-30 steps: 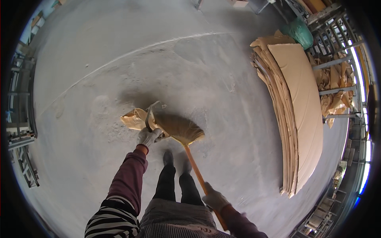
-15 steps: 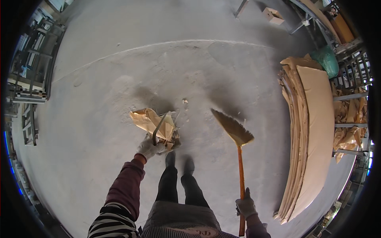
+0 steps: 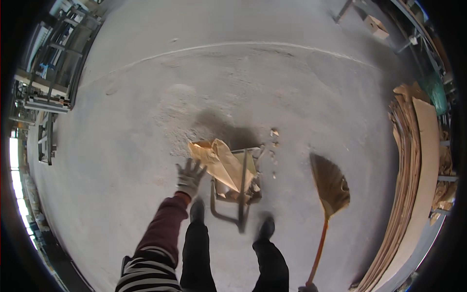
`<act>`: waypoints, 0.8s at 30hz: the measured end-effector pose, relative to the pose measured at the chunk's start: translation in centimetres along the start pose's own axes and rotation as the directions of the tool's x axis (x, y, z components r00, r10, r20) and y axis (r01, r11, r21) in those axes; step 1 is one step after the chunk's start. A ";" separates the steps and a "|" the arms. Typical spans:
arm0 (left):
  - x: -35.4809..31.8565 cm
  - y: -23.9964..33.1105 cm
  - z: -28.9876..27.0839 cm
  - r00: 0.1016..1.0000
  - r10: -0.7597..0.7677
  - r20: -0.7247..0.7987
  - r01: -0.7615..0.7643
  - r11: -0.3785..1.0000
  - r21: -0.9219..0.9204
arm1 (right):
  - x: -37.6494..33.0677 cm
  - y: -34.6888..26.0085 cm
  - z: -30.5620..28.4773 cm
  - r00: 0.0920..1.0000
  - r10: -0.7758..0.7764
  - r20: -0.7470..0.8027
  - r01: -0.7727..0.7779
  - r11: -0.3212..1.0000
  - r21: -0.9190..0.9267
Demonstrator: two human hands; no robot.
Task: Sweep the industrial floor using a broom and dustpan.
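My left hand [image 3: 189, 178], in a pale work glove, is spread open just left of a crumpled sheet of brown paper [image 3: 221, 163], with nothing in it. The paper lies in a dustpan [image 3: 242, 204] whose bent bar handle stands over it; small scraps and debris show beneath. At the lower edge my gloved right hand [image 3: 308, 288], mostly cut off, is closed round the orange stick of a broom [image 3: 322, 243]. The broom's fan-shaped brown head is off the dustpan's right side, bristles pointing away from me.
Small chips [image 3: 275, 132] and dust lie on the grey concrete floor beyond and right of the dustpan. A tall stack of cardboard sheets [image 3: 423, 160] stands at the right. Metal racks [image 3: 58, 63] line the left, and a small cardboard box [image 3: 376, 27] is at the far right.
My left hand has let go of the dustpan handle and opened beside the paper. My feet have moved apart around the dustpan. The broom stays in my right hand, now farther right in view.
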State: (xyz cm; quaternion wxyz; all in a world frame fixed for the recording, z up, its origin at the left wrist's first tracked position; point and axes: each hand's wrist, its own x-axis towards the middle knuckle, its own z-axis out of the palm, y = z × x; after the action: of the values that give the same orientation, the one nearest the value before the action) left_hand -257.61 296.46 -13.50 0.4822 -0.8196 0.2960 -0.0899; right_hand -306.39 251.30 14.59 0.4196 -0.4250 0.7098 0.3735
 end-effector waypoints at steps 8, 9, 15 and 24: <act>7.5 11.9 3.3 0.977 0.212 -0.005 -0.195 0.891 -0.410 | 1.5 -2.1 6.0 0.996 0.040 -0.073 -0.039 0.999 0.027; 8.5 9.8 2.4 0.919 0.391 0.054 -0.289 0.758 -0.585 | 1.3 -1.9 6.0 0.996 0.056 -0.076 -0.055 0.998 0.025; 9.4 0.4 -1.6 0.876 0.457 0.151 0.054 0.219 -0.974 | -1.4 -2.4 4.8 0.991 0.080 -0.107 -0.070 0.993 0.091; -6.1 -15.1 13.7 0.770 -0.237 0.592 0.551 -0.220 -0.805 | -5.5 -5.8 4.1 0.992 -0.025 0.124 -0.012 0.958 0.288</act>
State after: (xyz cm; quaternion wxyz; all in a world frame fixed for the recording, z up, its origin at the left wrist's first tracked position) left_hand -250.56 315.49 -7.03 -0.2833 -0.9521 -0.0700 0.0914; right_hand -298.34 254.44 17.05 0.5223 -0.3373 0.7272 0.2908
